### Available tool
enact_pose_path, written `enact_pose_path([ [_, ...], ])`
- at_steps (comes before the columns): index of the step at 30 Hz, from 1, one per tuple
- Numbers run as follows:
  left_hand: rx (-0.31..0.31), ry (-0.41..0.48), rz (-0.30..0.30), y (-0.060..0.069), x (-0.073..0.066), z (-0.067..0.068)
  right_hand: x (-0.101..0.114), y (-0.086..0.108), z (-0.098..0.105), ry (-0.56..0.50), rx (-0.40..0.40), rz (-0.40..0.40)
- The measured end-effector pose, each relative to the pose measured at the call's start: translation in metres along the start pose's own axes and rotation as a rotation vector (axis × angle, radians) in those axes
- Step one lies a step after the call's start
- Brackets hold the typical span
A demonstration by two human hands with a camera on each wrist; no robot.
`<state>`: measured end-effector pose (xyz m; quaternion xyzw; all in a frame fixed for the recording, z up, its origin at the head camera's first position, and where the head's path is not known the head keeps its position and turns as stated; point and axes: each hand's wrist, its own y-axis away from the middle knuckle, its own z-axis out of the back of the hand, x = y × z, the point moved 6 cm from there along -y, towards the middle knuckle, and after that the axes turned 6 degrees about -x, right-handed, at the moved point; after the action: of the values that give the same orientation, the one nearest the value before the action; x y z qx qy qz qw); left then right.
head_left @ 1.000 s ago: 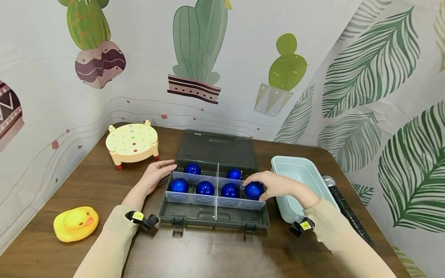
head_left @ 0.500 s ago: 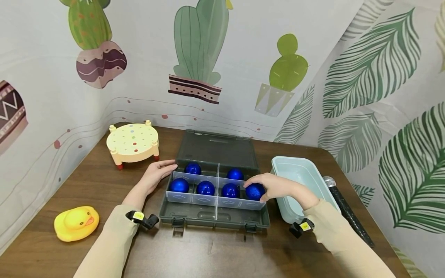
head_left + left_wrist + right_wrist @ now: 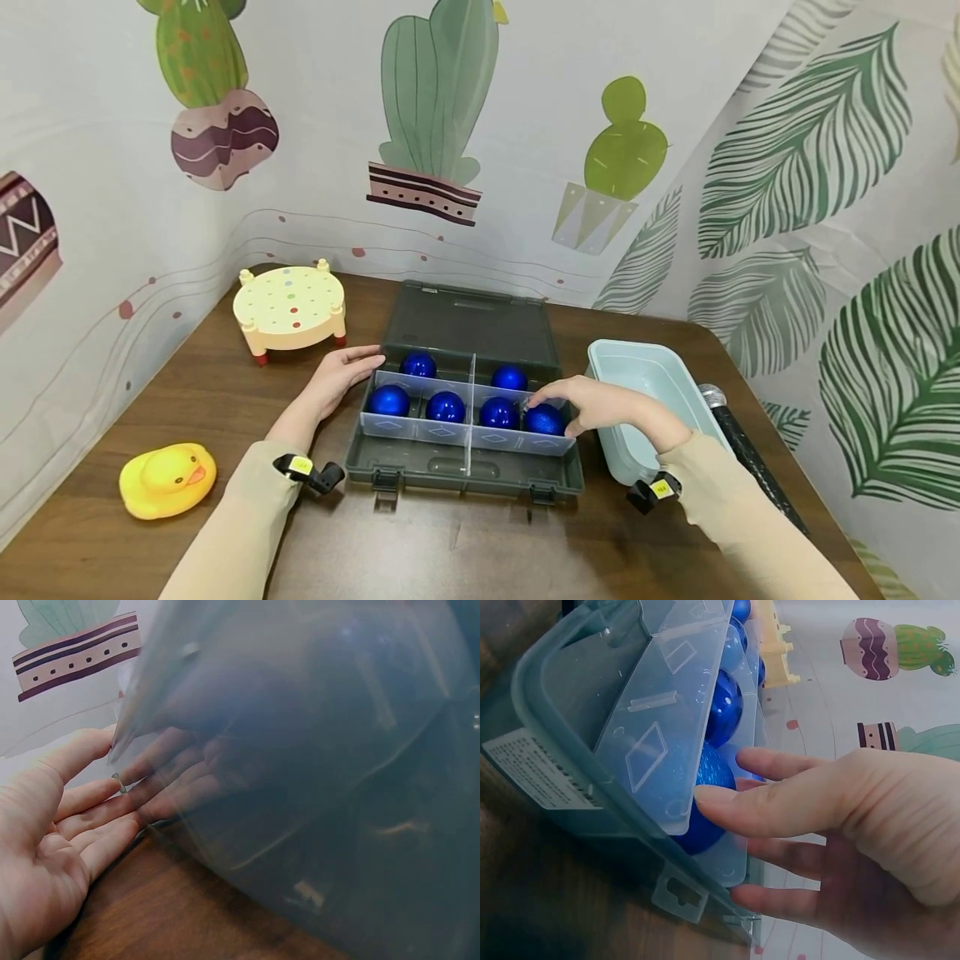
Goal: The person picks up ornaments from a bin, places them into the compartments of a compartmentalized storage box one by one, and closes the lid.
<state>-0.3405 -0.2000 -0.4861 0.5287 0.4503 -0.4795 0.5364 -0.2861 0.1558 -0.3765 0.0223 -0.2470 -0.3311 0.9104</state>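
Observation:
A dark translucent box lies unlatched with its lid folded back. Clear dividers split it, and several shiny blue balls sit in its middle and back compartments. My left hand touches the box's left side with nearly straight fingers, partly seen through the clear plastic in the left wrist view. At the rightmost middle compartment, my right hand is around the top of a glittery blue ball; in the right wrist view its thumb is beside that ball, the fingers spread and loose.
Right of the box is a pale blue tub, with a black microphone along its far side. A yellow rubber duck sits at the left, and a cream round stand with red-tipped legs is at the back left.
The glittery ball has gone down and slightly left into its compartment, and my right fingers have loosened around it. My left hand stays at the box's side.

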Motion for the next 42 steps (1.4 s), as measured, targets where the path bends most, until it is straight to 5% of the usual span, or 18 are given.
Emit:
enact_pose_path([
  [12, -0.013, -0.015, -0.004, -0.001, -0.005, 0.002, -0.008, 0.009, 0.050, -0.137, -0.182, -0.035],
  [26, -0.006, -0.020, -0.002, -0.001, -0.006, 0.003, -0.038, -0.001, 0.111, -0.102, -0.387, -0.126],
  [31, -0.010, -0.014, 0.010, -0.002, -0.003, 0.002, -0.056, -0.014, 0.121, -0.072, -0.418, -0.221],
  [42, -0.012, -0.004, 0.018, -0.003, 0.002, 0.000, -0.101, -0.050, 0.117, -0.242, -0.476, -0.350],
])
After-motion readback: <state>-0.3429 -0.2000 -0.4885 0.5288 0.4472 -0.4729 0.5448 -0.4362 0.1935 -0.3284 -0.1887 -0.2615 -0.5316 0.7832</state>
